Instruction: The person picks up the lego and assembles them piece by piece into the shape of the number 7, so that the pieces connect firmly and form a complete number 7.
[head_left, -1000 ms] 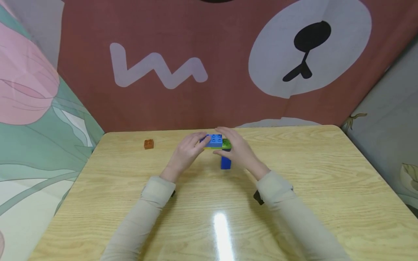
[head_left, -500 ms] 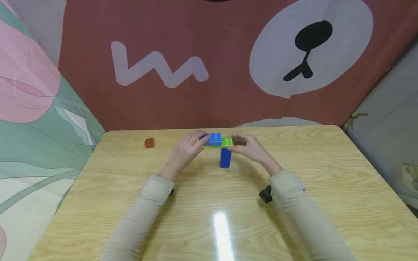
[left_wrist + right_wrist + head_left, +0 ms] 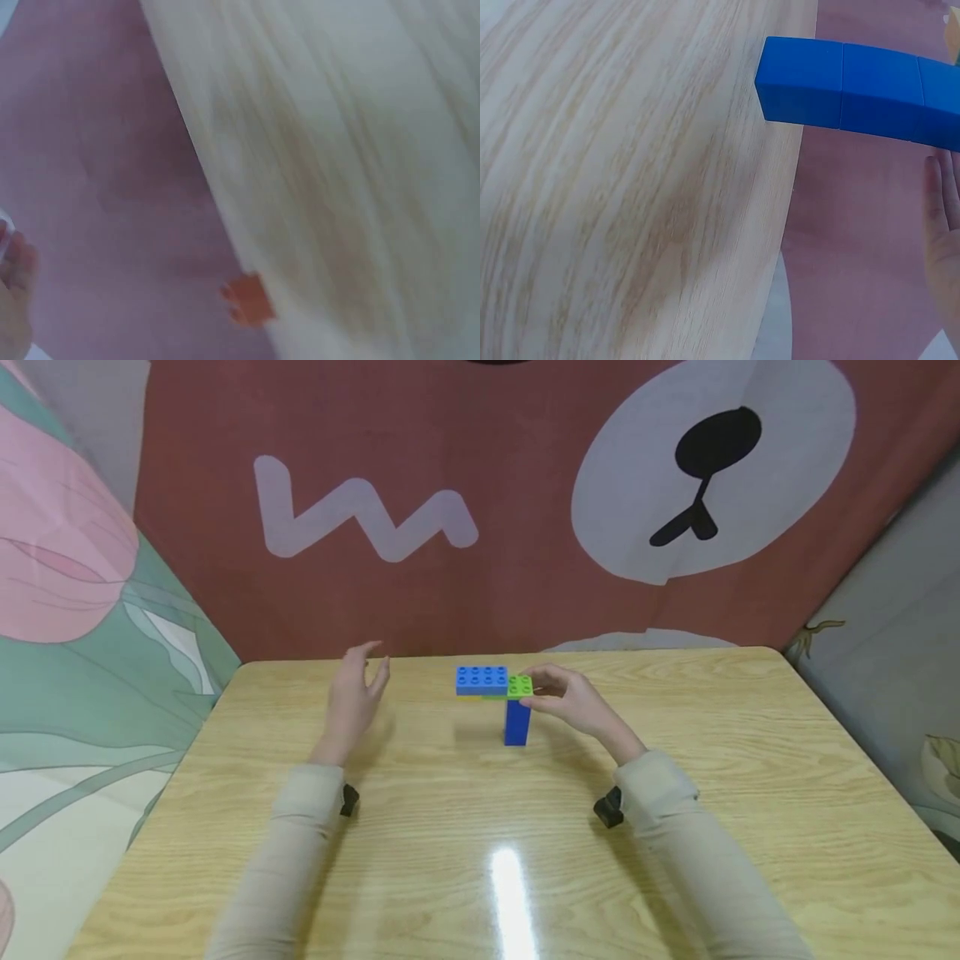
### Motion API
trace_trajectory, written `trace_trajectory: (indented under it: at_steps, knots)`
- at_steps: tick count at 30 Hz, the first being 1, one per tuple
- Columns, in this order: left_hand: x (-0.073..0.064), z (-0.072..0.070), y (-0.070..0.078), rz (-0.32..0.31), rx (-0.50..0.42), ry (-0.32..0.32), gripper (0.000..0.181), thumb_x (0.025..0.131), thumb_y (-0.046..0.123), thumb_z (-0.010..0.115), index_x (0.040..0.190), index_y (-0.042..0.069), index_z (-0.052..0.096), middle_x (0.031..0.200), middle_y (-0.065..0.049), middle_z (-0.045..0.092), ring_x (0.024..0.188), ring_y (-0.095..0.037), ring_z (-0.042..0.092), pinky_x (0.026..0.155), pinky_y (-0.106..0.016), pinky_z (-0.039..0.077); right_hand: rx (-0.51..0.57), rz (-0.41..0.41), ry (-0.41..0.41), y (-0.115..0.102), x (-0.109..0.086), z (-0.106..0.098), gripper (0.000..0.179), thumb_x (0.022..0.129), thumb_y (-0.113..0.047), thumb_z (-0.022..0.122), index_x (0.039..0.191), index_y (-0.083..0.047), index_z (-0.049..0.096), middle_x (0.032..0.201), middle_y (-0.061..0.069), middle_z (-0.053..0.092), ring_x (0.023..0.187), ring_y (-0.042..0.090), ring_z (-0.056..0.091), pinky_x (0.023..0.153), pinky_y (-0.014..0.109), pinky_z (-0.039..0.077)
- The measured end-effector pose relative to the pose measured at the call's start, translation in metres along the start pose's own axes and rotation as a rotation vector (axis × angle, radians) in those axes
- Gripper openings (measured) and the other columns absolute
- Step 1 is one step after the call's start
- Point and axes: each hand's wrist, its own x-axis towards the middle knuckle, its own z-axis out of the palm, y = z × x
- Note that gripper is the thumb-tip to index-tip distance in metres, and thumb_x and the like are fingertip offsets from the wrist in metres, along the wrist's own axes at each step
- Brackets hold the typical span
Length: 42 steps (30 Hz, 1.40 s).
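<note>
A toy-brick build stands on the table, a column of dark blue bricks [image 3: 517, 722] with a light green brick [image 3: 521, 685] on top. A lighter blue eight-stud brick [image 3: 482, 680] reaches out to the left from it, with a strip of yellow showing beneath. My right hand [image 3: 573, 697] pinches the green brick at its right end; in the right wrist view the blue column passes by the fingers [image 3: 934, 195]. Apart from the build, to its left, my left hand [image 3: 354, 697] is raised with fingers spread and nothing in it. An orange brick [image 3: 251, 300] shows in the left wrist view.
The wooden table [image 3: 465, 827] ends at the back against a reddish-brown cloth [image 3: 360, 602] printed with a bear face. A black wrist device [image 3: 608, 807] sits under the right cuff, another [image 3: 348, 799] under the left.
My left hand has let go of the blue brick and swung left, in front of where the orange brick lay in view. My right hand shifted right and now pinches the green brick's end.
</note>
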Motion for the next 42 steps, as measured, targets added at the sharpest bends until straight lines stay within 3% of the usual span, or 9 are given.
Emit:
trace_trajectory:
  at_steps: [3,5,11,17,22,28,33,37,42]
  knots:
    - [0.0,-0.01,-0.022,-0.249,-0.117,-0.025,0.035,0.098,0.014,0.052,0.129,-0.003,0.052,0.123,-0.024,0.054,0.113,-0.038,0.053,0.097,-0.049,0.049,0.004,0.002,-0.003,0.0,0.0,0.001,0.044,0.089,-0.021,0.068,0.129,-0.008,0.055,0.125,0.015,0.061,0.116,0.03,0.059,0.097,0.041,0.052]
    - [-0.001,-0.016,-0.035,-0.356,-0.166,-0.049,0.035,0.098,0.012,0.05,0.129,-0.004,0.051,0.126,-0.026,0.052,0.116,-0.039,0.051,0.099,-0.05,0.048,0.004,0.001,-0.004,0.0,0.0,0.001,0.044,0.089,-0.021,0.068,0.129,-0.007,0.055,0.125,0.015,0.061,0.116,0.03,0.059,0.097,0.041,0.052]
    - [-0.007,-0.028,-0.065,-0.48,-0.148,-0.21,0.039,0.098,0.003,0.047,0.135,-0.006,0.046,0.139,-0.027,0.046,0.126,-0.042,0.046,0.105,-0.049,0.044,0.003,0.011,-0.001,0.0,0.0,0.001,0.044,0.09,-0.022,0.068,0.129,-0.008,0.055,0.125,0.015,0.061,0.116,0.03,0.059,0.097,0.041,0.052]
    - [-0.006,-0.031,-0.076,-0.493,-0.063,-0.38,0.045,0.099,0.004,0.046,0.142,-0.006,0.038,0.146,-0.03,0.036,0.132,-0.047,0.037,0.108,-0.054,0.04,-0.003,0.015,0.004,0.001,-0.001,0.0,0.045,0.09,-0.023,0.067,0.13,-0.008,0.054,0.126,0.014,0.061,0.116,0.03,0.059,0.097,0.041,0.052]
    - [-0.004,-0.03,-0.084,-0.459,-0.005,-0.495,0.051,0.098,0.004,0.046,0.145,-0.009,0.029,0.149,-0.034,0.027,0.136,-0.051,0.029,0.112,-0.059,0.031,0.001,0.008,0.005,0.002,-0.001,0.001,0.044,0.089,-0.022,0.068,0.129,-0.008,0.055,0.125,0.015,0.061,0.115,0.03,0.059,0.096,0.04,0.053]
    - [-0.006,-0.03,-0.086,-0.411,0.026,-0.539,0.054,0.096,0.004,0.047,0.144,-0.011,0.028,0.148,-0.035,0.028,0.135,-0.051,0.03,0.114,-0.058,0.028,0.01,-0.004,-0.006,0.001,-0.001,0.001,0.043,0.09,-0.021,0.067,0.129,-0.007,0.055,0.124,0.015,0.061,0.113,0.029,0.059,0.094,0.038,0.054]
    - [-0.009,-0.032,-0.083,-0.428,-0.015,-0.54,0.051,0.094,0.007,0.055,0.14,-0.008,0.038,0.141,-0.034,0.038,0.127,-0.049,0.042,0.106,-0.058,0.038,0.005,-0.001,0.0,0.003,0.0,0.002,0.043,0.09,-0.02,0.067,0.129,-0.007,0.055,0.125,0.015,0.061,0.113,0.029,0.06,0.094,0.038,0.054]
    - [-0.009,-0.03,-0.082,-0.416,-0.028,-0.566,0.049,0.092,0.01,0.061,0.135,-0.007,0.046,0.131,-0.03,0.046,0.119,-0.045,0.05,0.094,-0.049,0.051,0.003,-0.002,0.001,0.004,0.002,0.002,0.042,0.09,-0.02,0.067,0.129,-0.007,0.055,0.124,0.015,0.061,0.113,0.03,0.06,0.095,0.039,0.054]
    - [-0.006,-0.025,-0.08,-0.405,-0.021,-0.619,0.051,0.09,0.013,0.064,0.134,-0.007,0.048,0.129,-0.03,0.051,0.114,-0.042,0.054,0.086,-0.042,0.054,0.0,-0.01,0.0,0.004,0.001,0.002,0.043,0.09,-0.021,0.066,0.129,-0.007,0.054,0.125,0.015,0.061,0.114,0.03,0.06,0.095,0.04,0.053]
